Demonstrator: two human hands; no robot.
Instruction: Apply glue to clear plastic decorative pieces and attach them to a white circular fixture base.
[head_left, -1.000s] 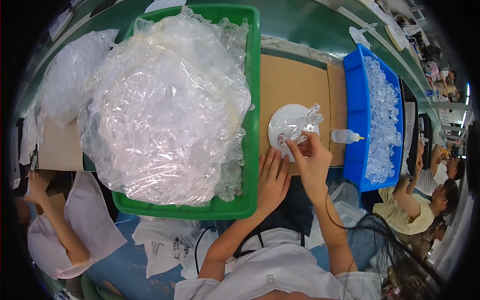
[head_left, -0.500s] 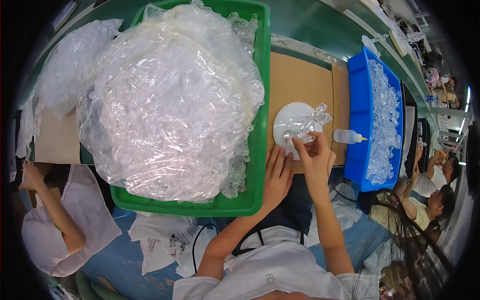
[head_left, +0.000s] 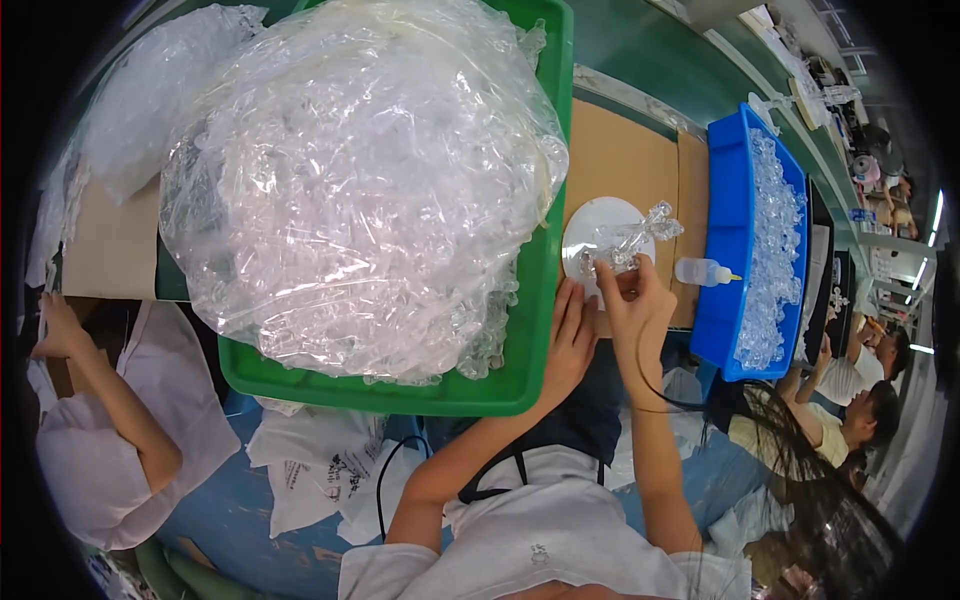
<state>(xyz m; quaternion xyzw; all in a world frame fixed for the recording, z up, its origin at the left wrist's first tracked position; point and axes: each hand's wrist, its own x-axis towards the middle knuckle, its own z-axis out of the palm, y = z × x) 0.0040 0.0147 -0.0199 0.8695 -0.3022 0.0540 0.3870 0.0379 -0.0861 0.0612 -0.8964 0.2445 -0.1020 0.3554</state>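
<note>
Several clear plastic pieces, one with a cross-shaped end (head_left: 660,220), lie over a white round plate (head_left: 582,228) on the cardboard. My right hand (head_left: 640,300) has its thumb and forefinger closed on the lower end of a clear plastic piece (head_left: 612,255); the fingers hide part of it. My left hand (head_left: 573,330) rests beside the plate at the cardboard's near edge, fingers stretched out and nothing seen in them. A small translucent squeeze bottle (head_left: 700,271) with a yellowish tip lies right of the plate, its tip against the blue bin.
A green tray (head_left: 480,400) heaped with bagged clear pieces (head_left: 370,190) fills the left. At right stands a blue bin (head_left: 722,220) of clear pieces (head_left: 772,250). Another person's arm (head_left: 125,415) is at far left; more people sit at far right.
The whole view has shifted slightly, so the plate and bins appear farther right. My right hand keeps its pinch by the plate, and my left hand stays beside it.
</note>
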